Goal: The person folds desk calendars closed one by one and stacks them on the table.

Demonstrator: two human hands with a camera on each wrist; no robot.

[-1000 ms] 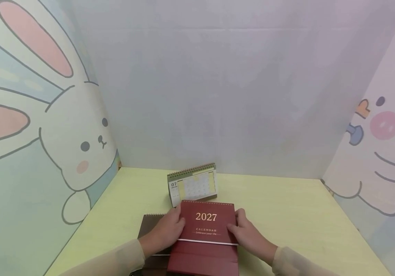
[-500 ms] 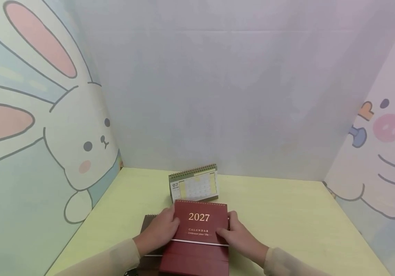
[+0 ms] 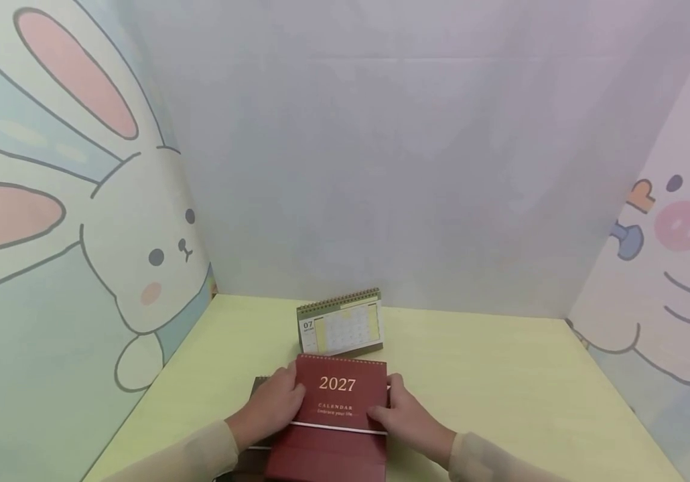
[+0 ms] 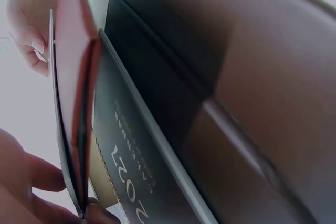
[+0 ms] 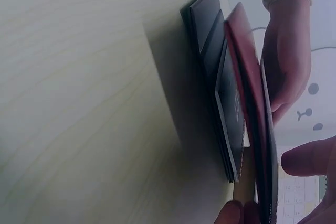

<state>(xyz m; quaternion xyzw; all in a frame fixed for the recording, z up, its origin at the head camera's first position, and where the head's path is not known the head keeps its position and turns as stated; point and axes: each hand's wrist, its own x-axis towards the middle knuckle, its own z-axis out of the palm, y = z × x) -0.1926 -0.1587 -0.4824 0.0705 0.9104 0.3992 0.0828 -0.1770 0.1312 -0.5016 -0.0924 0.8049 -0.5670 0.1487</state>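
Observation:
Both hands hold a flat-folded red desk calendar with "2027" in gold on its cover. My left hand pinches its left edge, thumb on top. On the right edge, my right hand grips it with the thumb on the cover and fingers behind. Beneath it lies a dark brown calendar, also marked 2027 in the left wrist view, mostly covered in the head view. In the right wrist view a narrow gap separates the red calendar from the dark calendar.
Behind the red calendar an upright desk calendar shows a page marked 07. All stand on a pale yellow table. A grey backdrop rises at the back, with cartoon-printed panels at the sides.
Both hands have carried the red calendar leftward, further over the dark calendar. Their grip on its side edges is the same. The upright calendar has stayed in place.

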